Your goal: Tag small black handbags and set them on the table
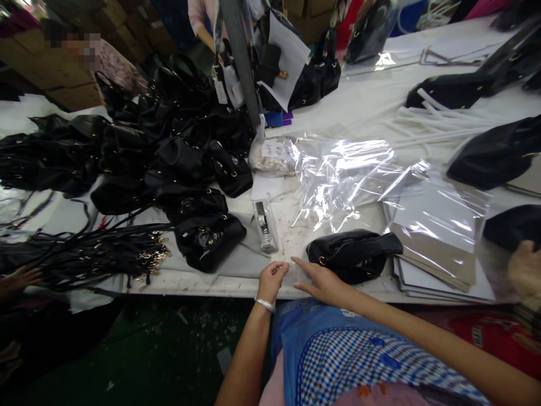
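My left hand [273, 279], with a bracelet at the wrist, is near the table's front edge. Its thumb and fingertips are pinched together; what they hold, if anything, is too small to make out. Beside it, my right hand [323, 283] is open, its fingers stretched toward the left one over the white tabletop. A black handbag [353, 256] lies on its side just beyond my right hand, close to the fingers. A tape dispenser [266, 226] stands a little behind my left hand. Something clear and faint lies between my hands; I cannot tell what.
Black bags [207, 239] are heaped on the left, with black straps [97, 248] bearing gold clasps. Clear plastic bags [350, 175] spread behind the handbag; cardboard sheets [439, 254] are stacked at right. A metal post [240, 62] rises behind. Other people's hands [524, 270] show at both sides.
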The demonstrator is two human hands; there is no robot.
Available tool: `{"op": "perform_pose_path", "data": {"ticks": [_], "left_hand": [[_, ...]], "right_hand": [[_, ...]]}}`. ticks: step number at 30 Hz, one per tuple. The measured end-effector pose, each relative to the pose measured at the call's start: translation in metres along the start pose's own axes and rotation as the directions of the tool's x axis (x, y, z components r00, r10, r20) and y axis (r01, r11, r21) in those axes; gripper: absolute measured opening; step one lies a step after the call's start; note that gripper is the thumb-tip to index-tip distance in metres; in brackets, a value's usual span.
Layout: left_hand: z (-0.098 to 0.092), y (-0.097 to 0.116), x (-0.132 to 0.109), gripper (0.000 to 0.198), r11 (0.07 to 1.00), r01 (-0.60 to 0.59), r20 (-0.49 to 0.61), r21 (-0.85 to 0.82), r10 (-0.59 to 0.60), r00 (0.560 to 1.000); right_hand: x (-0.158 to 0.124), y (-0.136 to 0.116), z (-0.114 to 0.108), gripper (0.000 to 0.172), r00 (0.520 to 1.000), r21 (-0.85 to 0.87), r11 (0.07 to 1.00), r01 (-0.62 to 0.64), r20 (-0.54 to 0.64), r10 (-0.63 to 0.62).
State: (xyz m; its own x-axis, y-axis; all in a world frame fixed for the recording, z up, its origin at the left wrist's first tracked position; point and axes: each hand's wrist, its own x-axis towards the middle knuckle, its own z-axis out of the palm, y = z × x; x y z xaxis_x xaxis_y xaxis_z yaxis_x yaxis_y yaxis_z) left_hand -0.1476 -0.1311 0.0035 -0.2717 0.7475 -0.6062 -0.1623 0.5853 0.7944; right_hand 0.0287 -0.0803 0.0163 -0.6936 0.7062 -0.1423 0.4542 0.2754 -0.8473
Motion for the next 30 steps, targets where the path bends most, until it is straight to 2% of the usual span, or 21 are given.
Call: {"op": "perform_pose_path", "data": {"ticks": [2,4,5,8,9,11,14,15,17,19,22,24,25,27,30], "left_hand": [[0.003,0.006,-0.012,0.041,0.995,0.058,0.091,-0.084,-0.050,0.995],[0.006,0.010,-0.021,0.042,0.984,0.076,0.157,-0.159,-0.051,0.986],[0.008,0.012,-0.023,0.042,0.979,0.056,0.150,-0.196,-0.027,0.988],[0.014,0.019,-0.025,0.043,0.962,-0.108,0.029,-0.252,0.119,0.993],[0.017,0.023,-0.025,0.045,0.956,-0.144,0.037,-0.255,0.158,0.987],[0.023,0.031,-0.025,0.051,0.959,-0.114,0.197,-0.261,0.168,0.966],[0.029,0.040,-0.027,0.061,0.986,0.011,0.508,-0.168,0.077,0.858],[0.029,0.042,-0.029,0.060,0.994,0.003,0.563,-0.105,0.057,0.825],[0.023,0.041,-0.033,0.048,0.996,-0.086,0.596,0.024,0.054,0.801],[0.011,0.038,-0.033,0.042,0.983,-0.147,0.551,0.112,0.062,0.832],[-0.008,0.037,-0.024,0.041,0.954,-0.157,0.458,0.254,0.024,0.888],[-0.012,0.044,-0.020,0.044,0.915,-0.191,0.404,0.355,0.034,0.914],[-0.009,0.050,-0.021,0.044,0.890,-0.231,0.406,0.393,0.058,0.912],[0.005,0.066,-0.028,0.041,0.824,-0.358,0.484,0.439,0.119,0.867],[0.040,0.093,-0.048,0.033,0.681,-0.582,0.656,0.445,0.194,0.729]], "right_hand": [[0.002,-0.004,-0.004,0.057,0.999,0.048,0.998,-0.034,0.019,0.033],[0.003,-0.011,-0.012,0.042,0.997,0.125,0.989,-0.079,0.029,0.076],[0.002,-0.015,-0.018,0.036,0.995,0.174,0.980,-0.097,0.037,0.091],[-0.001,-0.028,-0.038,0.030,0.990,0.306,0.942,-0.133,0.084,0.113],[-0.003,-0.031,-0.044,0.029,0.988,0.338,0.930,-0.145,0.099,0.118],[-0.007,-0.037,-0.056,0.031,0.982,0.397,0.900,-0.179,0.134,0.136],[-0.015,-0.041,-0.069,0.034,0.967,0.481,0.839,-0.253,0.156,0.202],[-0.019,-0.041,-0.073,0.034,0.964,0.502,0.822,-0.267,0.138,0.229],[-0.029,-0.040,-0.081,0.033,0.960,0.524,0.808,-0.269,0.078,0.269],[-0.039,-0.036,-0.088,0.033,0.958,0.528,0.808,-0.259,0.035,0.284],[-0.057,-0.026,-0.100,0.033,0.962,0.497,0.831,-0.250,0.028,0.272],[-0.069,-0.021,-0.106,0.031,0.968,0.420,0.878,-0.230,0.010,0.249],[-0.074,-0.021,-0.108,0.030,0.972,0.373,0.903,-0.214,-0.005,0.233],[-0.081,-0.023,-0.110,0.041,0.985,0.291,0.945,-0.148,-0.038,0.166],[-0.082,-0.034,-0.106,0.072,0.996,0.276,0.961,0.034,-0.085,-0.010]]}}
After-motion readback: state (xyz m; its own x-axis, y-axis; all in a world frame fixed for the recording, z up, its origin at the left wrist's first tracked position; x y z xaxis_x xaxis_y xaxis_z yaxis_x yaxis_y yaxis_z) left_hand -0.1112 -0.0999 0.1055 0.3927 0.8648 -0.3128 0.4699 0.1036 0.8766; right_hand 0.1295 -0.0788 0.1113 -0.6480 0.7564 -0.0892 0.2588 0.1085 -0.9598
